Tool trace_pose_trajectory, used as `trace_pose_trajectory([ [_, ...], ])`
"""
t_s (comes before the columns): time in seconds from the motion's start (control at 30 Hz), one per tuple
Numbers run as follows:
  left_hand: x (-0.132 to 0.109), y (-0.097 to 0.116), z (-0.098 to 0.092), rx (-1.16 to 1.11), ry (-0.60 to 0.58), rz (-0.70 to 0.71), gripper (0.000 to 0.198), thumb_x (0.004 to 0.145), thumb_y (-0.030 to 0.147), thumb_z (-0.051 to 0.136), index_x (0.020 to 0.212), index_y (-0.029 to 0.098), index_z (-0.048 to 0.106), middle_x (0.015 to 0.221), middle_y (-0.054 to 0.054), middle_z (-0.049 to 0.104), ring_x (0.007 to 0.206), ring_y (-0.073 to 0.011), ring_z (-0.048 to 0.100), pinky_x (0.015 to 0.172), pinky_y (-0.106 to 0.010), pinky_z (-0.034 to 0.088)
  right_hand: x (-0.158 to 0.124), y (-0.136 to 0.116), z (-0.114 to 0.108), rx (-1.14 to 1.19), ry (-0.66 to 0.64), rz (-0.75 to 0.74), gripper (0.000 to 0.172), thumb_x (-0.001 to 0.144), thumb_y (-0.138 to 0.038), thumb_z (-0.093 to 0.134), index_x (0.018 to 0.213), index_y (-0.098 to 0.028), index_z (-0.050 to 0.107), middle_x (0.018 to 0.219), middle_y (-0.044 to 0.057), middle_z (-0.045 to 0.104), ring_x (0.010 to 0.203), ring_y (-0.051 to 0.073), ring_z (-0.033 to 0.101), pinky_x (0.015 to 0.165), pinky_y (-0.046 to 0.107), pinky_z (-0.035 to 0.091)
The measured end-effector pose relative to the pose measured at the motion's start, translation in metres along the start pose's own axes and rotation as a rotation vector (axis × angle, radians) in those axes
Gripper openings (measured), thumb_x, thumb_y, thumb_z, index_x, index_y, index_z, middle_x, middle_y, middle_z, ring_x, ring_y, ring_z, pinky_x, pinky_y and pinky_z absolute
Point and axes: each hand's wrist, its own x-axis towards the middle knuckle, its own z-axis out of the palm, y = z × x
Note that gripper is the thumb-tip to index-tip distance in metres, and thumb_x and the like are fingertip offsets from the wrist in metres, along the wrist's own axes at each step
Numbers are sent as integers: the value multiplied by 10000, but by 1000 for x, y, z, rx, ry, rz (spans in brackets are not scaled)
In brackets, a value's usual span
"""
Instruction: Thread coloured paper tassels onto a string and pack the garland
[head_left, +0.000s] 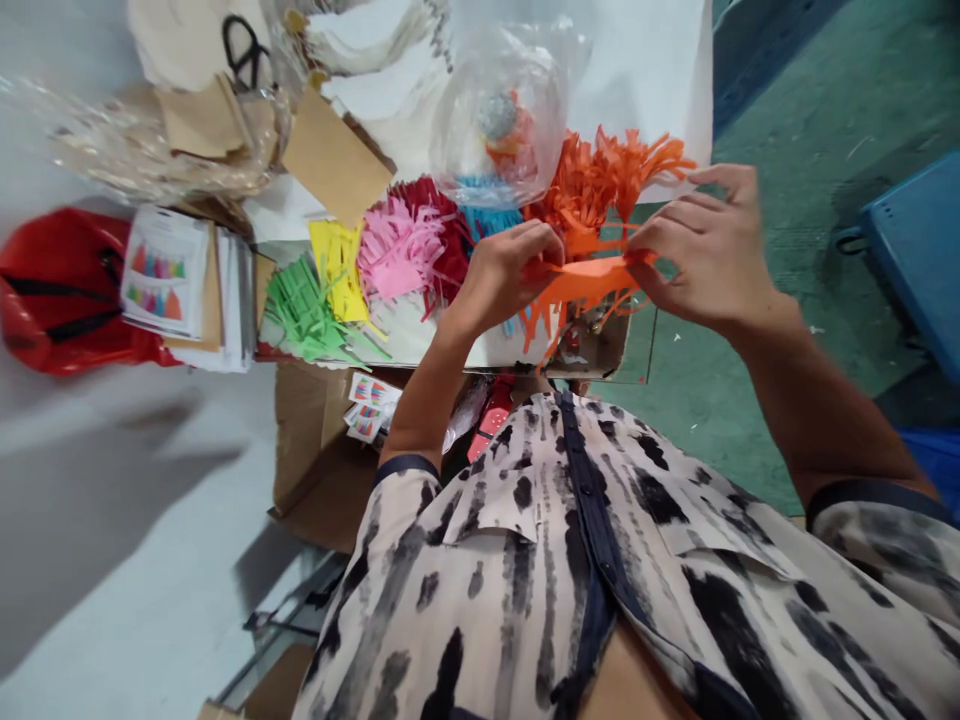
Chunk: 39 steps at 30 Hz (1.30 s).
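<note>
Stretched between my two hands is a piece of orange fringed tissue paper (596, 275), its cut strips hanging down over the table's front edge. My left hand (510, 265) pinches its left end. Its right end is pinched by my right hand (705, 245), thumb and forefinger together. Just beyond lies a heap of orange fringed paper (581, 190). To the left of my left hand lie fringed paper bundles in pink (401, 245), dark red (450, 230), yellow (341, 270) and green (304, 305). A blue bundle (491, 215) lies partly under a clear plastic bag.
The clear plastic bag (499, 130) holds colourful items. Black-handled scissors (246, 52), brown card (337, 160) and printed packets (166, 275) beside a red bag (67, 290) are at the left. A cardboard box (311, 440) stands below the table; a blue object (915, 250) is at right.
</note>
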Motion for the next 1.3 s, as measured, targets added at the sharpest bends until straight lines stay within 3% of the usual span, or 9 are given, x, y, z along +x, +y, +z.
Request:
trace_pose_trajectory([
  [0.13, -24, 6, 27, 231, 28, 49, 273, 1148, 430, 526, 1063, 250, 712, 1042, -51, 738, 1004, -210, 704, 922, -412, 557, -37, -4, 39, -111, 19, 5, 259, 1121, -276, 464, 943, -295, 651, 1026, -2, 759, 1055, 207, 628, 1230, 569, 307],
  [0.33, -94, -4, 110, 432, -342, -180, 259, 1120, 214, 492, 1080, 209, 748, 1135, -123, 767, 1099, -260, 688, 1010, -445, 504, -113, -8, 139, -7, -125, 172, 280, 1110, -241, 420, 954, -272, 649, 1047, 57, 753, 1080, 231, 587, 1138, 515, 338],
  [0.47, -120, -10, 146, 503, -517, -318, 257, 1079, 142, 506, 1112, 147, 761, 1200, -179, 764, 1181, -302, 671, 1013, -446, 485, -140, -17, 165, -97, -425, 348, 352, 1056, -183, 424, 1222, -201, 734, 1191, 191, 744, 1210, 337, 566, 1134, 566, 316],
  [0.53, -125, -12, 156, 510, -528, -336, 281, 1079, 136, 483, 1118, 134, 762, 1218, -192, 765, 1216, -309, 668, 1041, -452, 483, -148, -22, 166, -146, -460, 395, 425, 1032, -163, 434, 1353, -149, 711, 1336, 260, 698, 1298, 389, 536, 1146, 610, 296],
  [0.7, -127, -15, 160, 507, -489, -338, 356, 1095, 168, 412, 1162, 122, 759, 1333, -219, 759, 1396, -344, 636, 1137, -510, 487, -166, -17, 149, -268, -419, 559, 572, 955, -169, 518, 1517, -135, 617, 1666, 293, 488, 1475, 447, 444, 1119, 641, 349],
  [0.87, -128, -16, 158, 442, -421, -396, 310, 1024, 153, 500, 1158, 140, 779, 1612, -221, 630, 1594, -364, 519, 1294, -606, 425, -178, 1, 131, -334, -225, 889, 590, 905, -215, 558, 1480, -98, 627, 1630, 312, 517, 1364, 471, 533, 1037, 630, 431],
  [0.93, -129, -14, 159, 426, -392, -424, 283, 999, 158, 537, 1128, 156, 789, 1663, -204, 588, 1639, -358, 470, 1373, -658, 321, -175, -4, 137, -262, -204, 731, 567, 935, -177, 519, 1488, -127, 638, 1577, 275, 584, 1371, 434, 548, 1088, 597, 417],
  [1.07, -131, -11, 160, 433, -369, -435, 285, 999, 179, 552, 1147, 178, 796, 1663, -191, 592, 1650, -351, 461, 1413, -706, 219, -157, -22, 166, -74, -396, 263, 539, 980, -123, 512, 1483, -227, 675, 1569, 154, 645, 1423, 325, 539, 1220, 489, 313],
  [1.3, -157, -14, 134, 486, -312, -497, 291, 940, 210, 633, 1203, 210, 758, 1642, -158, 619, 1644, -366, 456, 1416, -767, 76, -146, -11, 184, -135, -459, 224, 328, 1070, -156, 445, 1086, -173, 772, 1092, 161, 753, 1100, 290, 568, 1154, 455, 258],
])
